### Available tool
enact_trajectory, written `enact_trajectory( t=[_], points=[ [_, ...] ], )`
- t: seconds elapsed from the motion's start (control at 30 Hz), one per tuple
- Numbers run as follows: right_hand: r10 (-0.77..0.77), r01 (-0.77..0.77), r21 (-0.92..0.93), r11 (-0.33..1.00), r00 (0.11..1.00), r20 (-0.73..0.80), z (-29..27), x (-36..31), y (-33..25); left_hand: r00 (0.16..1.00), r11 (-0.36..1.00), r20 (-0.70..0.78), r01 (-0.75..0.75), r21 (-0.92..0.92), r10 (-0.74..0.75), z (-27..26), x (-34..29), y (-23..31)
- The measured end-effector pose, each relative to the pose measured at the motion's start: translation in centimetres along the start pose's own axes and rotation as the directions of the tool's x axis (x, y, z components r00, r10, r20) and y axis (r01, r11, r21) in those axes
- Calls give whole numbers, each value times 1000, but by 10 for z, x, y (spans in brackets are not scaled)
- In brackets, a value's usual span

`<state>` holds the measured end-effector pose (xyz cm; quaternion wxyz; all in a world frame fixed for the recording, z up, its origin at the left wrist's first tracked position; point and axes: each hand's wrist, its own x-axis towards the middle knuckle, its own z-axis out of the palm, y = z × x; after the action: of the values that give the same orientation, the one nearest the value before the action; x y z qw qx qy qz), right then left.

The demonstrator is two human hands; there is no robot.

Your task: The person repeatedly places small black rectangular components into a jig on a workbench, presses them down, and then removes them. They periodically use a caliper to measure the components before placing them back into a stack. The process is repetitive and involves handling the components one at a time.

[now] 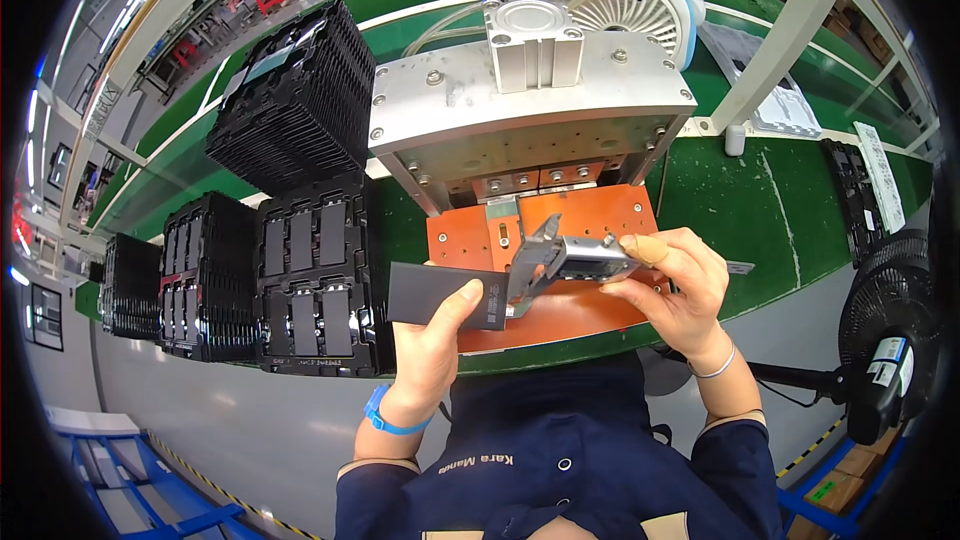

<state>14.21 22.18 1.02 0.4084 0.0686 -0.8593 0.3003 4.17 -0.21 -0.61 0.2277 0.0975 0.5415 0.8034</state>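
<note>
My left hand (437, 335) grips a flat dark-grey battery cell (425, 290), its thumb pressed on top near some small print. In my right hand (683, 285) is a digital caliper (590, 258), pinched between thumb and fingers, one of which wears a tan covering. The caliper's jaws sit at the right end of the cell; whether they touch it I cannot tell. Both hands are above the orange plate (470, 245) of a press (530, 120) with a silver top block and cylinder.
Black trays with dark cells (318, 240) are stacked at the left, beside a taller stack of black trays (300, 100). A white fan (625, 5) stands behind the press. A black fan (885, 330) is at the right. More trays (850, 190) lie on the green bench (770, 210).
</note>
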Motion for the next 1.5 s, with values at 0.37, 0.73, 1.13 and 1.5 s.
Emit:
enact_trajectory(
  t=[0.37, 0.73, 1.13, 1.5],
  points=[
    [-27, 27, 11, 1000, 1000, 12, 6, -7, 0, 999, 1000, -24, -31, -1, 31, 0, -2, -1],
    [-57, 57, -16, 998, 998, 22, 5, -2, 0, 999, 996, -22, -49, 71, 50, 1, 3, -4],
    [122, -135, -92, 987, 984, -130, -44, -39, 14, 893, 900, -329, -160, 405, 306, -89, -2, 58],
    [603, -612, -454, 648, 776, -184, -100, -131, 140, 839, -61, 210, -208, 976, 502, -242, -42, 47]
  ],
)
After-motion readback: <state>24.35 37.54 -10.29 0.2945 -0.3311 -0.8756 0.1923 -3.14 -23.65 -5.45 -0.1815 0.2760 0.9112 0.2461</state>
